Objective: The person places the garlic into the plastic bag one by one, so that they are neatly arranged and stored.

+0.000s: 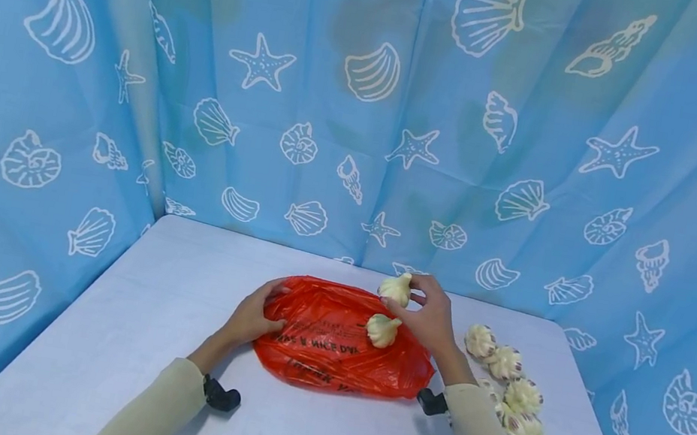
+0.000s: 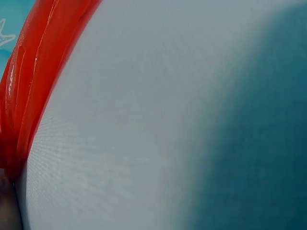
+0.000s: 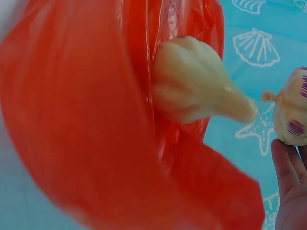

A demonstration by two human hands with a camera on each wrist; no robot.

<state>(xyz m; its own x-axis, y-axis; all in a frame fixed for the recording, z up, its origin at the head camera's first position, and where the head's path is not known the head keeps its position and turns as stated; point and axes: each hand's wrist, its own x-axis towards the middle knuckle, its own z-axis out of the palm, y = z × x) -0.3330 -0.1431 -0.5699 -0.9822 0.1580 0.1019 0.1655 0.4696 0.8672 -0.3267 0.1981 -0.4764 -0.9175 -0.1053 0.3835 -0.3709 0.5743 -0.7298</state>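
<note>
A red plastic bag (image 1: 323,335) with black printing lies on the white table. My left hand (image 1: 256,313) grips its left end, where the plastic bunches up in the left wrist view. Over the bag's far right edge, my right hand (image 1: 428,318) holds a garlic bulb (image 1: 396,288) between thumb and fingers. A second garlic bulb (image 1: 382,331) rests on the right part of the bag, just below that hand. In the right wrist view this bulb (image 3: 192,81) sits against the red plastic, stem outward, apart from the held bulb (image 3: 292,108), which shows purple streaks.
Several more garlic bulbs (image 1: 524,396) lie clustered on the right side of the table (image 1: 189,276), partly behind the right forearm. A blue curtain (image 1: 311,105) with white shell and starfish prints hangs behind the table and at both sides.
</note>
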